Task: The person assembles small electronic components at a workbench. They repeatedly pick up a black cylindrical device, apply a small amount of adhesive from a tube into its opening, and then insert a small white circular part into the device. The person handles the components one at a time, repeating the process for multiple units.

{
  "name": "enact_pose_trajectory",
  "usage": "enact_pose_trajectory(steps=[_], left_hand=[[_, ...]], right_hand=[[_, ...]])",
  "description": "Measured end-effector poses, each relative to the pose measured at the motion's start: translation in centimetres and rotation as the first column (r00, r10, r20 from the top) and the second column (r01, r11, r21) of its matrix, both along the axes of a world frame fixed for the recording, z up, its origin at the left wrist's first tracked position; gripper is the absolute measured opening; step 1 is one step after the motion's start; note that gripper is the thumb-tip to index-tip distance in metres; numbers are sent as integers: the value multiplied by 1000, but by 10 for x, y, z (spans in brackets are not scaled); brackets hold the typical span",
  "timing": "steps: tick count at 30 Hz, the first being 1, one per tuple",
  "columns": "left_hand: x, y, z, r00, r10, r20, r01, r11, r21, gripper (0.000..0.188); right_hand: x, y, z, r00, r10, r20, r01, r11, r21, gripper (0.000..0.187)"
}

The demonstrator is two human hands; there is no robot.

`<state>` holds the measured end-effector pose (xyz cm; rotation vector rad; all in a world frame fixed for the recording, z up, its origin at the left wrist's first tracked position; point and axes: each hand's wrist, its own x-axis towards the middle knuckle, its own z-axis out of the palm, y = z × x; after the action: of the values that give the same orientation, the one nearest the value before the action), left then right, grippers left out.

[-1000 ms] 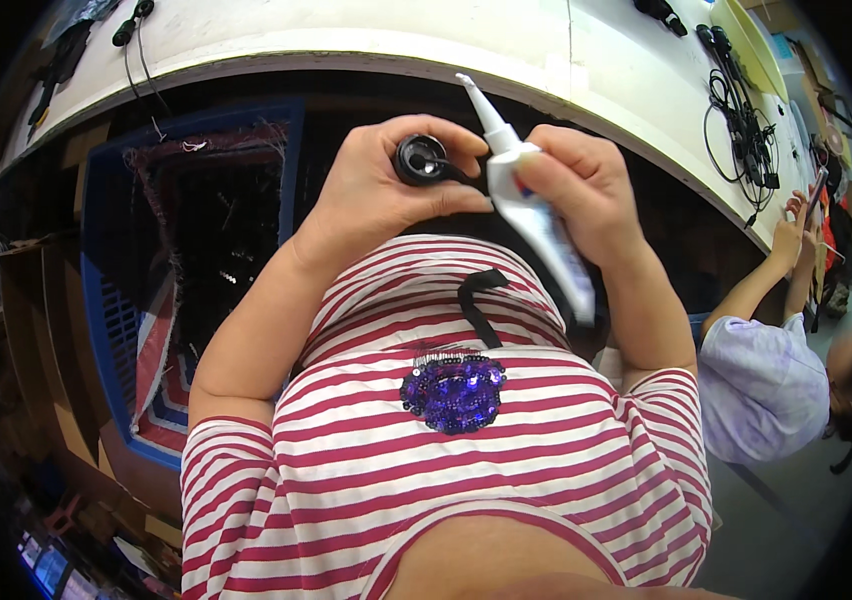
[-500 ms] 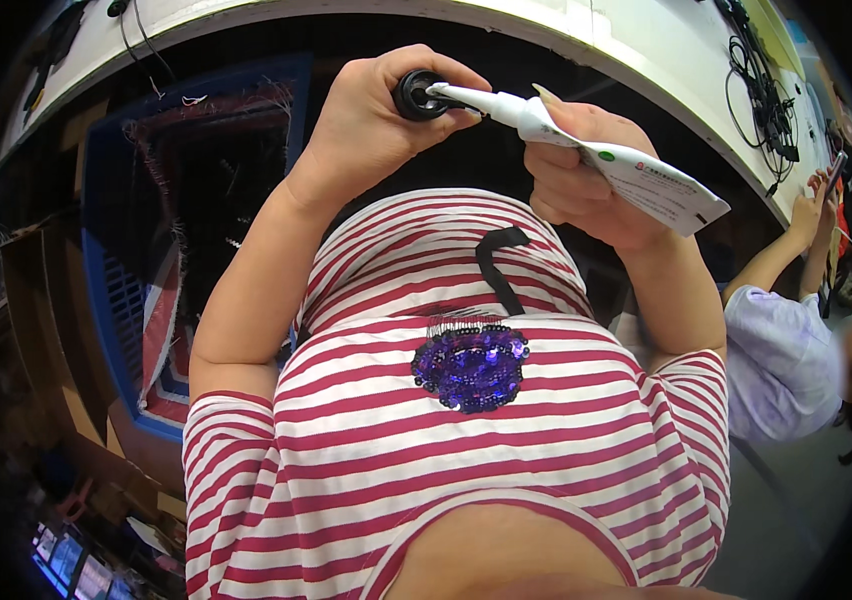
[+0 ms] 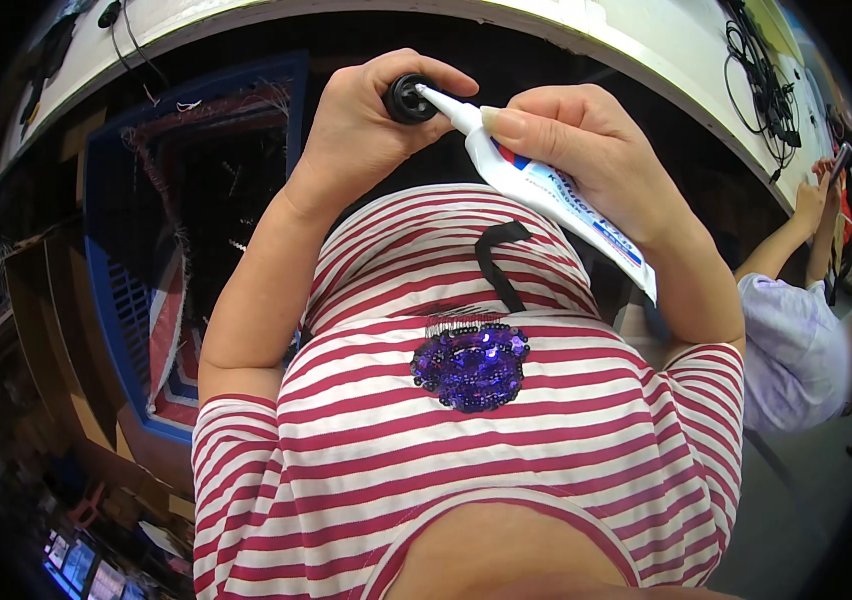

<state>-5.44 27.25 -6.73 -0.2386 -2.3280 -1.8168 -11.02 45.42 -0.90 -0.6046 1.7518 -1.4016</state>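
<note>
The left hand has its fingers curled around a small black piece, with the round open end facing the camera. The right hand grips a white tube between thumb and fingers, and its thin tip is at that open end. Both are up between the striped shirt and the white table, with a blue basket on the left

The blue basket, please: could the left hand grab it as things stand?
Probably not: the left hand is holding a round black piece, with the tip of a white tube at its opening.
</note>
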Motion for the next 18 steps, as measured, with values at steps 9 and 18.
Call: enact_pose_trajectory(steps=[9,18], left_hand=[[-6,1,-3,1000,-21,-15,21,1000,-8,28],[-22,2,-1,1000,20,10,-21,997,77,21]], right_hand=[[-13,-2,4,947,-52,316,49,999,17,23],[-33,9,2,811,18,585,67,990,-123,24]])
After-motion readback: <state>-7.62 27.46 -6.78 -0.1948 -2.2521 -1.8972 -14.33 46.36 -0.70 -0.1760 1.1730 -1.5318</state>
